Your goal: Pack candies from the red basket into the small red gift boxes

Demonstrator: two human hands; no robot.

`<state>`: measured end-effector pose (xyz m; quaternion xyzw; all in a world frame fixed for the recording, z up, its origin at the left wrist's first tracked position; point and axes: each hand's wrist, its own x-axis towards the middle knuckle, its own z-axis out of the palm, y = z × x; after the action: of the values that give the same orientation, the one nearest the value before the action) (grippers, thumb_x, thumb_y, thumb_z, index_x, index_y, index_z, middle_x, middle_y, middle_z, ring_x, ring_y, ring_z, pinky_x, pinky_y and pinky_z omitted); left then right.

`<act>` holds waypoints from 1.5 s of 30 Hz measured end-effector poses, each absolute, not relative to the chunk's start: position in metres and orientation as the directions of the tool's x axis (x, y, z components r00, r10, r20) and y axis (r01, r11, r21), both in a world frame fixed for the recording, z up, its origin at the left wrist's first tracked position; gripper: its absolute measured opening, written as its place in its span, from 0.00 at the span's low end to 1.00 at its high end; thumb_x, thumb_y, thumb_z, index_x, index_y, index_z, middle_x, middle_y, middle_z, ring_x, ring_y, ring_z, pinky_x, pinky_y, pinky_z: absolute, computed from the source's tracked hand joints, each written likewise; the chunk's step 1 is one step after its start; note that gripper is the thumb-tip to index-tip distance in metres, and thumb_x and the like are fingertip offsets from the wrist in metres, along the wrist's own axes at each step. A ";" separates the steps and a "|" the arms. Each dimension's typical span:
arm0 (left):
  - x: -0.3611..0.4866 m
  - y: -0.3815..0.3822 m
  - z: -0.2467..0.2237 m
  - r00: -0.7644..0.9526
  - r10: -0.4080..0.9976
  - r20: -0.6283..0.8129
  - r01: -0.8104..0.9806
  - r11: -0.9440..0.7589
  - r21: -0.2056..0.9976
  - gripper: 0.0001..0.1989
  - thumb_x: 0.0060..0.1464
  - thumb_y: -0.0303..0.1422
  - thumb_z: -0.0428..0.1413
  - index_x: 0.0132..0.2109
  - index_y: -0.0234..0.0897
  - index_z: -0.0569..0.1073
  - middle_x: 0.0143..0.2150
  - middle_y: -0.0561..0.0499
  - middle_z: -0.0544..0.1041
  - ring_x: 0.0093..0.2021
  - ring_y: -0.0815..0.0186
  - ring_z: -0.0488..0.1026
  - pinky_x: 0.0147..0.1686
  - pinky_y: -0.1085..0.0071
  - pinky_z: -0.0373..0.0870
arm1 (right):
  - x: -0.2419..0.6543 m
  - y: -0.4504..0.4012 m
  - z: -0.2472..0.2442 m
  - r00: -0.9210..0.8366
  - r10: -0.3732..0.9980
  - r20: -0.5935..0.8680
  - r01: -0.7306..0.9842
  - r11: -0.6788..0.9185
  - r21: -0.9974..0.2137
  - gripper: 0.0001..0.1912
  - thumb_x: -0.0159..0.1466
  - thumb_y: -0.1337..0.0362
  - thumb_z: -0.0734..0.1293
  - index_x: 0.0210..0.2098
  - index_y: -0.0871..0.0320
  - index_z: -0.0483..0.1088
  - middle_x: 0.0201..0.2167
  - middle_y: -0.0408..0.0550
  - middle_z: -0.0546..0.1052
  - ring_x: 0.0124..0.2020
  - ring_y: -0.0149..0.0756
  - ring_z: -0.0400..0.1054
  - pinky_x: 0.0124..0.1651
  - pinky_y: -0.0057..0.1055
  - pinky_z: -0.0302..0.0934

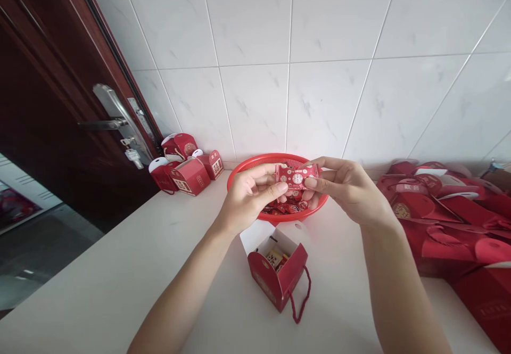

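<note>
left hand [246, 195] and right hand [351, 194] pinch opposite ends of a red rectangular patterned packet [296, 177]. an open red cardboard box [279, 282] stands on the white worktop [120, 274].

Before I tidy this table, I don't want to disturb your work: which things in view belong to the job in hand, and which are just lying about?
Apparently in the job:
wrapped packet, held
red basket
open box

Seemingly lying about:
door keys
boxes at left, possibly related
box pile at right, possibly related
</note>
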<state>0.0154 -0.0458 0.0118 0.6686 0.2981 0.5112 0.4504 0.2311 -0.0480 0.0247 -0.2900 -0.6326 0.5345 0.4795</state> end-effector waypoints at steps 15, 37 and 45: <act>0.017 -0.049 0.013 0.284 0.874 0.393 -0.075 -0.388 0.918 0.16 0.55 0.34 0.67 0.50 0.36 0.82 0.36 0.48 0.85 0.29 0.66 0.78 0.35 0.70 0.79 | 0.225 -0.050 0.026 -0.370 0.894 0.254 -0.176 0.201 -0.964 0.25 0.48 0.60 0.84 0.42 0.57 0.74 0.27 0.44 0.82 0.26 0.36 0.78 0.35 0.35 0.74; 0.015 -0.048 0.013 0.329 0.856 0.398 -0.098 -0.388 0.916 0.15 0.57 0.32 0.66 0.52 0.37 0.81 0.38 0.50 0.85 0.31 0.68 0.78 0.37 0.73 0.79 | 0.229 -0.047 0.022 -0.453 0.848 0.274 -0.207 0.199 -0.958 0.15 0.56 0.63 0.81 0.40 0.58 0.78 0.35 0.47 0.84 0.31 0.33 0.79 0.39 0.30 0.73; 0.015 -0.047 0.012 0.318 0.865 0.388 -0.091 -0.380 0.921 0.16 0.56 0.32 0.66 0.52 0.37 0.81 0.38 0.49 0.85 0.31 0.67 0.79 0.37 0.70 0.79 | 0.230 -0.045 0.022 -0.430 0.860 0.273 -0.200 0.204 -0.958 0.16 0.57 0.63 0.80 0.43 0.58 0.77 0.31 0.46 0.83 0.30 0.33 0.79 0.38 0.29 0.73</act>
<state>0.0147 -0.0469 0.0116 0.6595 0.2935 0.5050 0.4732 0.2296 -0.0453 0.0224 -0.2652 -0.6227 0.5722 0.4631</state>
